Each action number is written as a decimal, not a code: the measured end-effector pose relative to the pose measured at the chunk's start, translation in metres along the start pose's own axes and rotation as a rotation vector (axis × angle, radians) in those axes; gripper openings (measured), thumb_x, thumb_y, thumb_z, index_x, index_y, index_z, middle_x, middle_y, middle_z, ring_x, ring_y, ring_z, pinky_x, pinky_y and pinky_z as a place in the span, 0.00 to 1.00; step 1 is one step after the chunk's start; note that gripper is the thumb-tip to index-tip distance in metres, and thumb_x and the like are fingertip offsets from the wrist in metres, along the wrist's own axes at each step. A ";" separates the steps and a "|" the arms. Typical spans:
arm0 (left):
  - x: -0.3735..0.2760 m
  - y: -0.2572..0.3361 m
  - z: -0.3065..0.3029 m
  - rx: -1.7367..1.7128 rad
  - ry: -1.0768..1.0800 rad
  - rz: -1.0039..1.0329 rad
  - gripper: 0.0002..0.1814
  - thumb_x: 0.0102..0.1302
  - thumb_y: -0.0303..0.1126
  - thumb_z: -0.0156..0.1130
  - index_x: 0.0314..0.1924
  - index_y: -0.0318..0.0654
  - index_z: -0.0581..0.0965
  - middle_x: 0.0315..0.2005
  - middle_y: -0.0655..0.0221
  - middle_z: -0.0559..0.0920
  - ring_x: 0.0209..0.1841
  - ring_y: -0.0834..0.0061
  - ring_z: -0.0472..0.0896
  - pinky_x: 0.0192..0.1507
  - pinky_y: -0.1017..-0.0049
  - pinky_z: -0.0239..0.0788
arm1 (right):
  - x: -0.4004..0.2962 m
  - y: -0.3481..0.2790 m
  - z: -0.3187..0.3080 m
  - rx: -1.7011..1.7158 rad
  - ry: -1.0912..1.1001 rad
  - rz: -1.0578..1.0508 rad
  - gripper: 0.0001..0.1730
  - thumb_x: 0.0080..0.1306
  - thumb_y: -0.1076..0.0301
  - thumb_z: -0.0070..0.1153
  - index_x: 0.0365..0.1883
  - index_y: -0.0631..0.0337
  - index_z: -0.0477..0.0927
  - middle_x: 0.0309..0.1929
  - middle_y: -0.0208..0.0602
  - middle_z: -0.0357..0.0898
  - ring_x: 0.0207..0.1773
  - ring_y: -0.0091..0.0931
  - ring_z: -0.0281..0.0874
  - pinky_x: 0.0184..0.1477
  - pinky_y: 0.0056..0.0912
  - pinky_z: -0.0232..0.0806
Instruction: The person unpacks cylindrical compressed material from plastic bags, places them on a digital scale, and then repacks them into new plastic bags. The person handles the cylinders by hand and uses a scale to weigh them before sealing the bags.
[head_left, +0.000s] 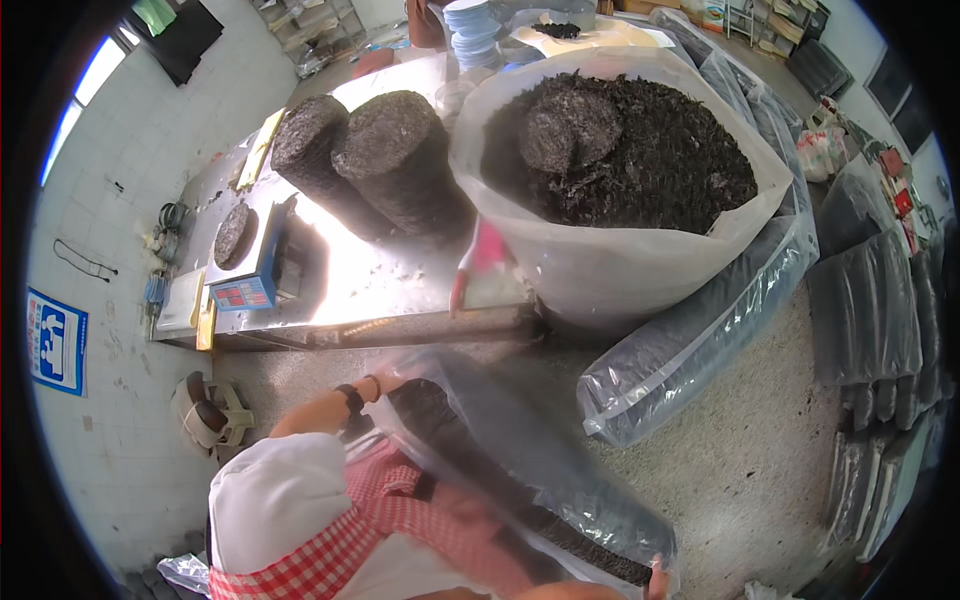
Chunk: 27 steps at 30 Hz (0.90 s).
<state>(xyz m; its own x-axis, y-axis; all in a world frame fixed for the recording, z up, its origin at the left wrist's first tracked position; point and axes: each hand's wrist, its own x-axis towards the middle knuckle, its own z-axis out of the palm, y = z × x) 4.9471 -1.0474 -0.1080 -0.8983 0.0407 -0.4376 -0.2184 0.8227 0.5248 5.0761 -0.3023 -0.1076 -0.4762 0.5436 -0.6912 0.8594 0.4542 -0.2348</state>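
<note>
A long clear plastic bag (517, 442) slants across my front, from the table's edge down to the lower right. Inside it lies a dark column of what looks like pressed dried seaweed (431, 409). My left hand (394, 369), with a dark band and a bracelet at the wrist, grips the bag's upper end; its fingers are blurred and partly covered by film. At the lower end, my right hand (658, 579) holds the bag's corner, fingertips showing at the end of the column. The rest of that hand is hidden or cut off by the picture's edge.
On the metal table (390, 300) stand two dark round stacks (397, 150) and a digital scale (244, 281) bearing a round cake (235, 236). A large white sack (600, 262) of dark flakes stands right. Filled bags (697, 337) lie beyond it; more (866, 307) are piled far right.
</note>
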 end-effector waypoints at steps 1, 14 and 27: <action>0.000 -0.042 0.022 0.035 0.036 -0.005 0.31 0.64 0.54 0.45 0.61 0.45 0.61 0.57 0.60 0.66 0.60 0.65 0.64 0.62 0.70 0.54 | -0.001 -0.003 -0.002 0.023 -0.034 0.013 0.26 0.57 0.50 0.57 0.42 0.66 0.73 0.31 0.32 0.74 0.32 0.26 0.74 0.34 0.31 0.65; 0.008 -0.015 -0.026 -0.339 -0.537 -0.374 0.41 0.58 0.59 0.52 0.64 0.40 0.56 0.61 0.65 0.61 0.59 0.70 0.64 0.59 0.74 0.54 | -0.042 -0.036 -0.011 0.623 -0.085 0.007 0.25 0.57 0.56 0.57 0.47 0.66 0.72 0.36 0.33 0.76 0.35 0.25 0.75 0.40 0.30 0.66; 0.031 -0.020 -0.031 -0.486 -0.546 -0.483 0.35 0.54 0.51 0.59 0.58 0.39 0.65 0.53 0.69 0.70 0.53 0.73 0.69 0.55 0.73 0.59 | -0.030 -0.064 -0.020 0.839 -0.273 -0.009 0.29 0.53 0.62 0.61 0.48 0.70 0.69 0.40 0.39 0.75 0.40 0.30 0.75 0.43 0.32 0.68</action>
<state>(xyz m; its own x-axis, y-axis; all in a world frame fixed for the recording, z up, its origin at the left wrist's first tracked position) 4.9120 -1.0802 -0.1099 -0.3851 0.1182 -0.9153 -0.7776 0.4926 0.3908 5.0317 -0.3338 -0.0582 -0.5150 0.3061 -0.8007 0.7601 -0.2687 -0.5916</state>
